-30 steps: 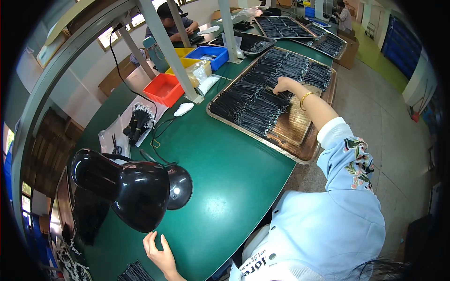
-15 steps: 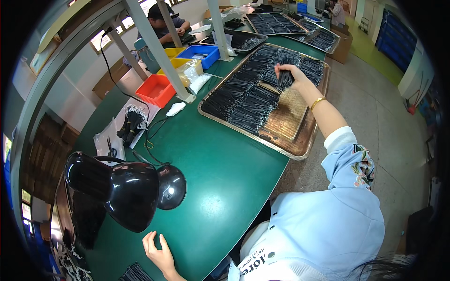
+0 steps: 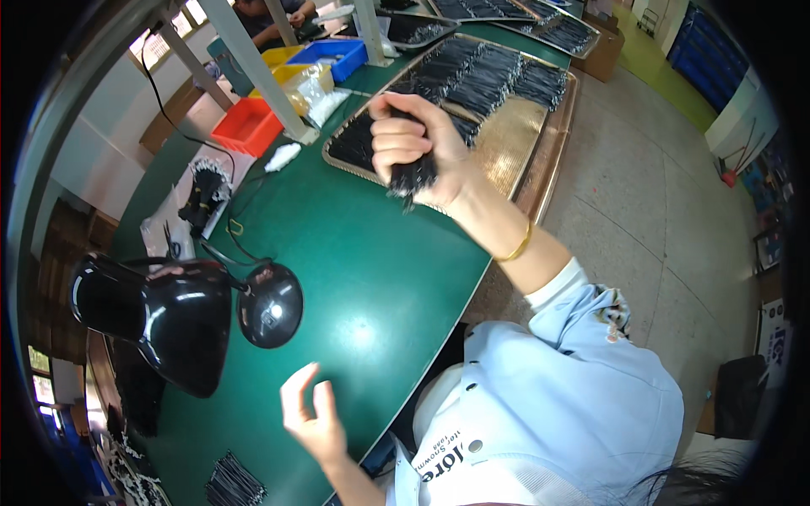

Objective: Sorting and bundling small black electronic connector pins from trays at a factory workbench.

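Right hand (image 3: 418, 148) fingers curled tight round bundle of thin black sticks (image 3: 412, 177), lifted above tray (image 3: 523, 139) edge. Left hand (image 3: 314, 415) fingers spread, empty, above green surface (image 3: 354, 261). Risk: loose ends below fist slip, scatter onto surface.

head cam | worn on head, fisheye | looks steeply down over green table (image 3: 354, 278) | close to hands, edges bend | single view

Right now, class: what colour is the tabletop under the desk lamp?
Dark green tabletop, seen in the head view, beneath the black desk lamp.
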{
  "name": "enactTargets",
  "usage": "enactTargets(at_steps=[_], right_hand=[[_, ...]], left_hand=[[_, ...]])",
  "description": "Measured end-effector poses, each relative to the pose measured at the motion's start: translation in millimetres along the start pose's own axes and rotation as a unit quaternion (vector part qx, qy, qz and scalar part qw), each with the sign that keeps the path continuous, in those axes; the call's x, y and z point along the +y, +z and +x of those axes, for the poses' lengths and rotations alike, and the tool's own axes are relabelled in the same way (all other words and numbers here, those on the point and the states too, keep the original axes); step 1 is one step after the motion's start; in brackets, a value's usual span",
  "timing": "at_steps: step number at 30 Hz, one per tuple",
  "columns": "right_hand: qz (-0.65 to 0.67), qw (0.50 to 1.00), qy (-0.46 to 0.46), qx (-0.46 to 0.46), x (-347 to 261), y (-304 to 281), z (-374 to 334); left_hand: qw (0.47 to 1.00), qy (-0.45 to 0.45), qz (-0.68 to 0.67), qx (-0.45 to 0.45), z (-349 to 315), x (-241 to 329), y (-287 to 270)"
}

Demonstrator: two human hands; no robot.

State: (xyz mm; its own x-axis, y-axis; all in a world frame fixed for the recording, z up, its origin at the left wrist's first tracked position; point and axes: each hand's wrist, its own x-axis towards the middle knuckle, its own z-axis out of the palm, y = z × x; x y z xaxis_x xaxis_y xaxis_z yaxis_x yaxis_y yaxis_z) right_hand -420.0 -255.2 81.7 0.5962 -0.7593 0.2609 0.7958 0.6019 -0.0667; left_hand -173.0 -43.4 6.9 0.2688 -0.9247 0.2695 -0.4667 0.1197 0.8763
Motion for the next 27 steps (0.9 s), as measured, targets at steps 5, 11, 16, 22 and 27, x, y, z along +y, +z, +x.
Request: enactTargets(at_steps=[5,11,16,22,27], right_hand=[[0.059,0.993,0.062,-0.086,63.0,-3.3,10.0],[0.111,0.985,0.084,-0.104,87.0,11.8,14.4],[0.060,0.991,0.075,-0.092,92.2,7.5,11.4],[-0.269,0.958,0.094,0.009,109.8,3.5,-3.7],[-0.485,0.859,-0.097,-0.132,118.8,-20.6,-6.5]], left_hand=[[0.882,-0.106,-0.356,-0.290,-14.4,37.9,97.1],[0.807,-0.199,-0.454,-0.322,-9.0,48.0,132.3],[0.836,-0.163,-0.449,-0.269,0.9,58.0,132.9],[0.888,-0.059,-0.413,-0.191,23.1,49.0,127.5],[0.898,-0.022,-0.377,-0.227,24.8,45.4,141.1]])
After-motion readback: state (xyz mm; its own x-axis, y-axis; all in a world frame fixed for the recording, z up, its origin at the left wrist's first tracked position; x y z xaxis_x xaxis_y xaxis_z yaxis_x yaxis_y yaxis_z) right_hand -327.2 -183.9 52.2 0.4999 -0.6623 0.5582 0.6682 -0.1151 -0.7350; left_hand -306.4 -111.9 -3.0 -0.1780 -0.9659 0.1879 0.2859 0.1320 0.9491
